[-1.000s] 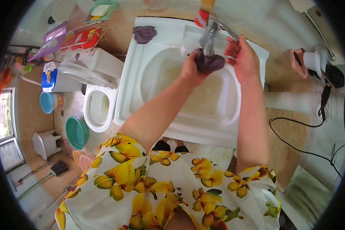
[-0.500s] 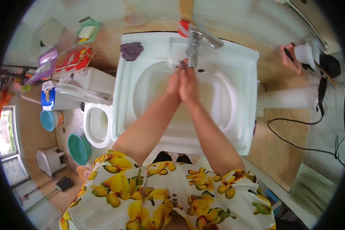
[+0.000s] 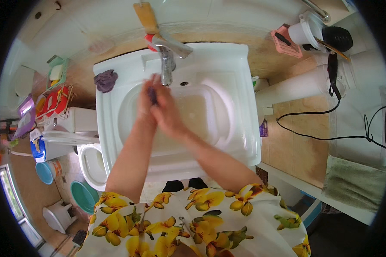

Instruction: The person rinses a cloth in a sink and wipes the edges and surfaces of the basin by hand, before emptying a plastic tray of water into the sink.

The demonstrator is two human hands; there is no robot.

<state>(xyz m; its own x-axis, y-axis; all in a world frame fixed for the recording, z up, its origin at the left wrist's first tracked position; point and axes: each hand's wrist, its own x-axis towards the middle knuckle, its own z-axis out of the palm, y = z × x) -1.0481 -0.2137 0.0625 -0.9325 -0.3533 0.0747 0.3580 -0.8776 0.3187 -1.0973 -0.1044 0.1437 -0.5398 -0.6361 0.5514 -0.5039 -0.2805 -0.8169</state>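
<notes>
Purple cloth (image 3: 152, 95): being held over the sink (image 3: 248, 143), probably keeping drips inside.
Crumpled cloth (image 3: 105, 80): resting on its back-left corner, seemingly leaving room.
Left hand (image 3: 144, 103): fingers gripping purple cloth.
Right hand (image 3: 168, 113): fingers clasping its other side.

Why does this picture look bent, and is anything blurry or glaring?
All in the head view: the fisheye lens bows the sink; left hand and right hand look soft, perhaps from motion; the window is bright; the tap shines.

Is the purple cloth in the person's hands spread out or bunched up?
Bunched up: only a small dark patch of the purple cloth shows between the left hand and right hand.
</notes>
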